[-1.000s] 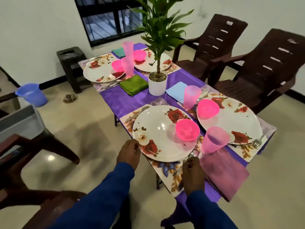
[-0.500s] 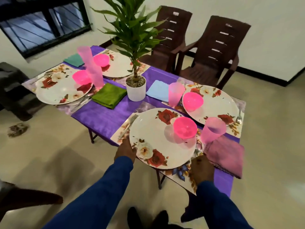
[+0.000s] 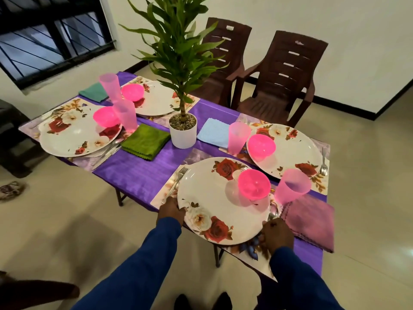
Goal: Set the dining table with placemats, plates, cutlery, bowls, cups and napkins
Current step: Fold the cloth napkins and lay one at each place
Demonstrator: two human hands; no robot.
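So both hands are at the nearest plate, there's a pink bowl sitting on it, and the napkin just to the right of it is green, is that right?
Not quite: the napkin right of the nearest plate is pinkish purple, not green, as the head view shows. The green napkin lies further off, by the plant pot. The rest holds: the left hand and right hand are at that plate's edge, and a pink bowl sits on it.
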